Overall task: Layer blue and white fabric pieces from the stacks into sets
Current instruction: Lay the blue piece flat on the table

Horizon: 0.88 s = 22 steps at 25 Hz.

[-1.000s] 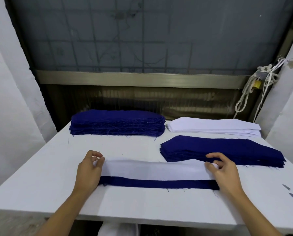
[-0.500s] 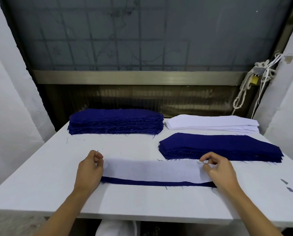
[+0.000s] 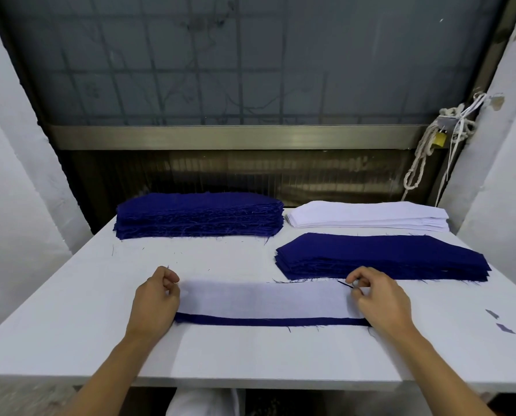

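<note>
Both hands are down near the front of the tabletop [image 3: 250, 352], one at each end of a long white piece [image 3: 262, 298]. The left hand [image 3: 156, 298] has its fingers curled in and pinches the left end. The right hand [image 3: 379, 298] does the same at the right end, thumb and forefinger nipped together on the far corner.

The white piece lies flat on top of a blue piece [image 3: 268, 321]. It sits a bit too far back to match up, so only a thin blue strip shows along the near edge, running from one hand to the other. There's also a loose blue thread [image 3: 345, 284] on the white, just beside the right hand's fingertips.

Behind that are three stacks:
- **Back left:** a thick blue stack [image 3: 198, 214] with really frayed edges.
- **Back right:** a lower white stack [image 3: 367, 217], just beside the thick one.
- **In front of the white stack:** a second blue stack [image 3: 382, 256], thinner, with angled ends. Its near edge comes right up to the far edge of the white piece. Can't tell if they actually touch.

Off to the right on the tabletop are two small bluish scraps [image 3: 492, 313], well apart from everything else. Up in the right corner a bundle of pale rope [image 3: 421, 157] hangs down the wall, with a brass padlock [image 3: 439, 139] caught in it.
</note>
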### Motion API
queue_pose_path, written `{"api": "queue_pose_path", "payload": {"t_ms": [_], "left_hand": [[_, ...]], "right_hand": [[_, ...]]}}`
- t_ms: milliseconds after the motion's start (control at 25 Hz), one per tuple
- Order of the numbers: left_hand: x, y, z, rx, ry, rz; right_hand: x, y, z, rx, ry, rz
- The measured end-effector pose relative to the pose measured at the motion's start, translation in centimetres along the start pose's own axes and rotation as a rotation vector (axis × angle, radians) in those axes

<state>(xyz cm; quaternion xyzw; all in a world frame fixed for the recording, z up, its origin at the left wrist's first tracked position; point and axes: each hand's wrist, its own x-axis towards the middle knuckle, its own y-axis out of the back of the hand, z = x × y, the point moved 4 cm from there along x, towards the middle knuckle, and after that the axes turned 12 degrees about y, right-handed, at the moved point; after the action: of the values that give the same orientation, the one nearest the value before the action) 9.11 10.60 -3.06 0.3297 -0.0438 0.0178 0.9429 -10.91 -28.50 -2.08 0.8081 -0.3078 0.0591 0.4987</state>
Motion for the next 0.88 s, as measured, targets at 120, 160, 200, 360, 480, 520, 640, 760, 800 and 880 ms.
{"api": "queue_pose_path", "payload": {"t_ms": [120,160,200,360,480,520,640,760,800,880], "left_hand": [[0.2,0.2,0.0,0.017,-0.001,-0.064],[0.2,0.3,-0.1,0.019,0.004,-0.104],[0.3,0.3,-0.1,0.026,0.008,-0.144],[0.9,0.6,-0.3,0.048,0.015,-0.226],[1.6,0.9,-0.3,0.072,0.036,-0.297],[1.8,1.1,-0.3,0.087,0.036,-0.34],[2.6,1.6,0.8,0.241,-0.041,-0.469],[3.9,1.4,2.9,0.587,-0.116,-0.57],[4.2,1.1,3.8,0.7,-0.126,-0.607],[4.9,0.1,6.3,0.8,-0.157,-0.64]], "right_hand": [[0.0,0.0,0.0,0.0,0.018,0.001],[0.0,0.0,0.0,-0.002,0.021,0.0],[0.0,0.0,0.0,-0.004,0.026,-0.001],[0.0,0.0,-0.1,-0.029,0.037,-0.002],[-0.2,0.1,-0.2,-0.064,0.045,-0.008],[-0.2,0.0,-0.2,-0.059,0.052,-0.015],[0.1,-0.2,-0.3,-0.048,0.072,-0.06],[0.9,-0.2,-0.5,-0.15,0.062,-0.136],[1.3,0.0,-0.6,-0.181,0.059,-0.148],[2.5,0.6,-0.8,-0.192,0.057,-0.132]]}}
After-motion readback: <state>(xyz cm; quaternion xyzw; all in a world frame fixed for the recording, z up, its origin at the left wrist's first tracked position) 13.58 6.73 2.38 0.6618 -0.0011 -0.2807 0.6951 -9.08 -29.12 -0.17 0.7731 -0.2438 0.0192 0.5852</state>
